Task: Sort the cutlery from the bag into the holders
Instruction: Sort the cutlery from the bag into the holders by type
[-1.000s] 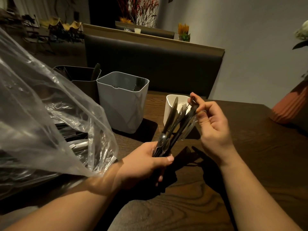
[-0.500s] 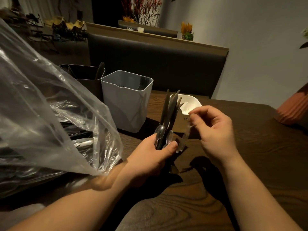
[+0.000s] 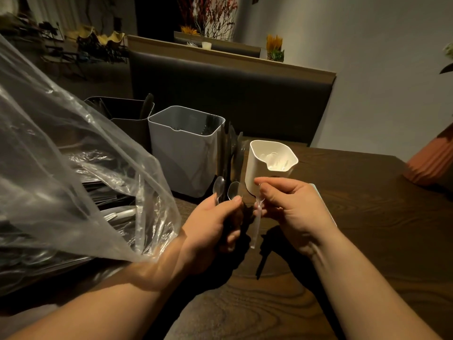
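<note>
Grip: right hand (image 3: pixel 289 209) pinches clear utensil (image 3: pixel 255 224) by its top, hanging just in front of white holder (image 3: pixel 257 173); half a second ago it lay against the dark cutlery (image 3: pixel 228 155), now apart.
Bundle: left hand (image 3: pixel 213 229) clenched round dark cutlery, just left of white holder, unchanged.
Holders: grey holder (image 3: pixel 183 155) left of white holder; dark holder (image 3: pixel 122 119) farther left.
Bag: clear bag (image 3: pixel 73 168) far left of white holder, cutlery inside.

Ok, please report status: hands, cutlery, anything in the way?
Left hand grips bundle of dark plastic cutlery. Right hand pinches one clear plastic utensil, near small white holder. Clear plastic bag at left, not blocking.
</note>
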Action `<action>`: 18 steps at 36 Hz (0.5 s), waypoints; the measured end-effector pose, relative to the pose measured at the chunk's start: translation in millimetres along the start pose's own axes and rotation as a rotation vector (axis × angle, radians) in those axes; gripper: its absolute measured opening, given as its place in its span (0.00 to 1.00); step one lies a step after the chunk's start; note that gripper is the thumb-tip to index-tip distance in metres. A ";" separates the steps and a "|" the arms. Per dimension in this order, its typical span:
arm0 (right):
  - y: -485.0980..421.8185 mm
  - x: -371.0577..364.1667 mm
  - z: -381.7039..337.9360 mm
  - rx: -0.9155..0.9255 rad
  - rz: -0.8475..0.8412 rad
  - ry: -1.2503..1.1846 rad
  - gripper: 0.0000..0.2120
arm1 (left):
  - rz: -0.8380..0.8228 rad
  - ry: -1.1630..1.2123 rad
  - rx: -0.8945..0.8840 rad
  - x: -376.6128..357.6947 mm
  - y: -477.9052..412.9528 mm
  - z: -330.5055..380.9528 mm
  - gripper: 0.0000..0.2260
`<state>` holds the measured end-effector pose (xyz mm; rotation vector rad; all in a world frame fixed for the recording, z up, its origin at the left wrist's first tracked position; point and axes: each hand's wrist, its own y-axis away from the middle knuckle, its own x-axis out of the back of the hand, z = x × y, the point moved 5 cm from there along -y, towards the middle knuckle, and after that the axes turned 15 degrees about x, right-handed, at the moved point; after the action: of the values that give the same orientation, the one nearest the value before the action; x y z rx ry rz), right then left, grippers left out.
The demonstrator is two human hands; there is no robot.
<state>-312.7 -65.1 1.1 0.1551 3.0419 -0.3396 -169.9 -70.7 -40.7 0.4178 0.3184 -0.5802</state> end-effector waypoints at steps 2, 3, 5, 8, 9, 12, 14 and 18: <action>0.6 -2.8 2.5 0.000 0.008 0.014 0.07 | 0.046 -0.008 -0.018 4.0 -0.5 0.2 0.11; 0.9 -4.2 3.7 0.005 0.011 0.022 0.07 | 0.081 -0.021 -0.030 7.4 -1.1 -0.1 0.09; 1.9 -6.7 5.6 0.009 0.012 0.028 0.07 | 0.122 -0.066 -0.039 11.4 -1.8 -0.6 0.07; 2.5 -7.5 7.5 0.006 0.012 0.038 0.09 | 0.100 -0.071 -0.048 9.2 -2.5 -2.3 0.06; 2.7 -7.1 7.8 0.001 0.018 0.034 0.09 | 0.096 -0.060 -0.058 7.7 -2.2 -2.4 0.06; 4.9 -7.6 9.7 -0.041 0.014 0.006 0.07 | 0.103 -0.060 -0.094 6.8 -2.9 -2.9 0.07; 6.8 -9.6 11.9 -0.074 0.003 -0.022 0.07 | 0.087 -0.052 -0.096 7.0 -3.0 -3.8 0.14; 8.4 -11.5 16.8 -0.078 0.060 -0.010 0.05 | 0.082 -0.093 -0.115 5.4 -1.2 -5.7 0.17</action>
<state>-299.3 -61.7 -16.0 0.2379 3.0269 -0.2162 -167.2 -71.4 -48.2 0.2911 0.2433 -0.4969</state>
